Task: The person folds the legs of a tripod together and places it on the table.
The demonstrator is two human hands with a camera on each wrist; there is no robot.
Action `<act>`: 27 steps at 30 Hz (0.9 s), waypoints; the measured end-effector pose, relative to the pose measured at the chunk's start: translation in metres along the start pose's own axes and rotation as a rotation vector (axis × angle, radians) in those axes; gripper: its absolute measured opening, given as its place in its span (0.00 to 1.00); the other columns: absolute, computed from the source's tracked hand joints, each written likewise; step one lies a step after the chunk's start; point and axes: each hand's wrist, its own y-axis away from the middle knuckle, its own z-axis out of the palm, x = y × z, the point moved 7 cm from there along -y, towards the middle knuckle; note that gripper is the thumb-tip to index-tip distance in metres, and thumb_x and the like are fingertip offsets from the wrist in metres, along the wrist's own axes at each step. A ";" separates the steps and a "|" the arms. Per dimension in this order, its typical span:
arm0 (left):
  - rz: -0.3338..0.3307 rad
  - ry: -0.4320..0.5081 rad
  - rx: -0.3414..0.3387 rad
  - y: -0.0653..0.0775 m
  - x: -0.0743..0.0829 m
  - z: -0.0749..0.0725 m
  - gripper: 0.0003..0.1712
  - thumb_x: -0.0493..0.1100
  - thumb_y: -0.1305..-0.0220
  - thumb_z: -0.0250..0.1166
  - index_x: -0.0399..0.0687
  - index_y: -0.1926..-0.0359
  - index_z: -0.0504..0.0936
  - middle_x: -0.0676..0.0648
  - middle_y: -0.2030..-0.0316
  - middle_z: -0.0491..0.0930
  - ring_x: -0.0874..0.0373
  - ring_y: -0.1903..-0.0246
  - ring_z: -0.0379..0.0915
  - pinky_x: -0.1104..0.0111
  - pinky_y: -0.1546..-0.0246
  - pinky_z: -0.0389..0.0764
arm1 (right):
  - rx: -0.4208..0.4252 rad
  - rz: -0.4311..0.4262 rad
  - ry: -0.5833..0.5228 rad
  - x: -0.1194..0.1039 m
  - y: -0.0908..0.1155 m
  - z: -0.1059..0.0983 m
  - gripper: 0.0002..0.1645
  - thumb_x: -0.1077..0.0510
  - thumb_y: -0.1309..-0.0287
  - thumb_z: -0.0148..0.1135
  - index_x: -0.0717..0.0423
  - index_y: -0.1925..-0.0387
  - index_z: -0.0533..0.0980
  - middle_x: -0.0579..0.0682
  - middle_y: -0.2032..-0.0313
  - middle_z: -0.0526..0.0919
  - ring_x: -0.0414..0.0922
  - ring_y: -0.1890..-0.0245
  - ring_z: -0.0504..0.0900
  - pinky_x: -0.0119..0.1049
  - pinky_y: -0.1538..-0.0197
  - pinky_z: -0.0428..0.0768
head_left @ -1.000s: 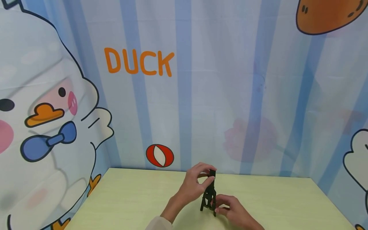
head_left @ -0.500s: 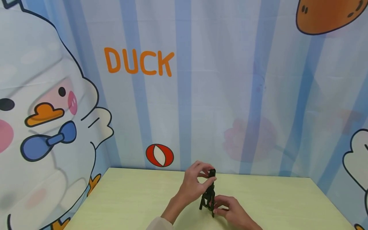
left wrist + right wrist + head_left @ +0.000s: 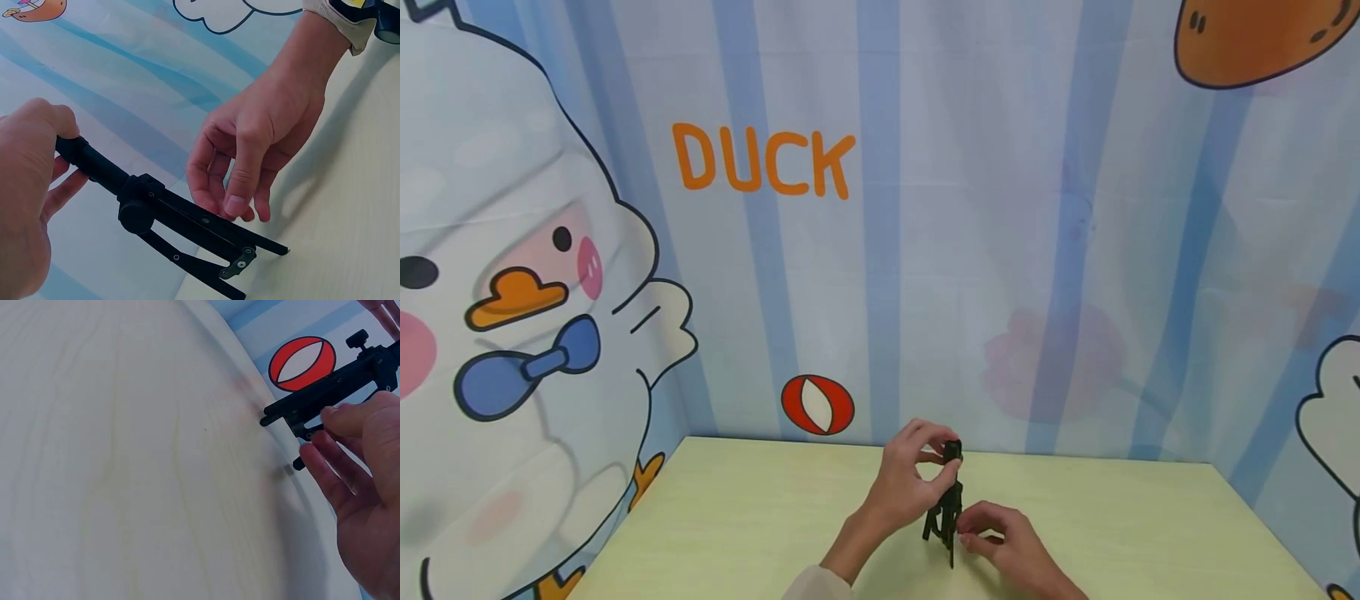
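Observation:
A small black tabletop tripod point(image 3: 947, 510) stands upright over the table, its legs partly spread below. My left hand point(image 3: 907, 475) pinches its top between thumb and fingers. In the left wrist view the round knob point(image 3: 136, 216) and hinged leg braces point(image 3: 239, 265) show below that grip. My right hand point(image 3: 1011, 537) is beside the lower legs, with thumb and fingers slightly bent and apart. In the right wrist view its thumb and fingertips point(image 3: 310, 450) are right at a leg and its brace, with a gap between them.
The pale yellow wooden table point(image 3: 737, 508) extends to both sides of the hands. Behind it hangs a blue striped curtain point(image 3: 940, 250) printed with a duck, lettering and a red ball point(image 3: 817, 405). A dark wrist strap point(image 3: 359, 12) shows at one sleeve.
The tripod has turned slightly in my left hand, and its legs appear closer together in the head view. My right fingers have lifted slightly and moved apart from the leg.

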 end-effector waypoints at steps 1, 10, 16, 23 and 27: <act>0.001 -0.006 -0.003 0.000 0.000 0.000 0.17 0.28 0.36 0.70 0.45 0.49 0.82 0.45 0.56 0.78 0.50 0.61 0.78 0.71 0.61 0.88 | 0.041 0.013 0.001 0.001 0.000 -0.003 0.09 0.65 0.33 0.68 0.63 0.53 0.81 0.57 0.60 0.86 0.47 0.61 0.86 0.34 0.60 0.86; -0.057 0.021 -0.030 0.000 -0.003 0.000 0.18 0.27 0.38 0.67 0.47 0.49 0.81 0.50 0.57 0.77 0.56 0.59 0.77 0.69 0.59 0.88 | 0.192 0.028 0.010 0.000 0.001 -0.015 0.12 0.65 0.34 0.68 0.63 0.50 0.78 0.56 0.57 0.84 0.43 0.57 0.83 0.33 0.58 0.84; -0.086 0.041 -0.040 0.000 -0.004 0.000 0.17 0.26 0.37 0.64 0.44 0.49 0.81 0.50 0.56 0.79 0.58 0.58 0.78 0.67 0.57 0.88 | 0.048 -0.054 -0.017 -0.005 0.002 -0.007 0.13 0.66 0.31 0.64 0.67 0.47 0.78 0.64 0.51 0.83 0.43 0.51 0.83 0.33 0.50 0.84; -0.082 0.060 -0.044 0.001 -0.006 -0.001 0.18 0.25 0.37 0.63 0.48 0.50 0.81 0.49 0.55 0.80 0.55 0.57 0.79 0.65 0.56 0.88 | -0.030 -0.057 -0.061 -0.006 0.002 -0.003 0.15 0.67 0.28 0.61 0.66 0.44 0.79 0.67 0.49 0.83 0.42 0.49 0.83 0.33 0.48 0.83; -0.095 0.077 -0.051 0.001 -0.008 0.000 0.14 0.30 0.32 0.66 0.48 0.50 0.82 0.49 0.55 0.81 0.57 0.56 0.80 0.63 0.56 0.89 | -0.073 -0.060 -0.057 -0.006 0.001 -0.002 0.14 0.68 0.28 0.59 0.66 0.44 0.79 0.66 0.49 0.84 0.42 0.48 0.83 0.33 0.47 0.83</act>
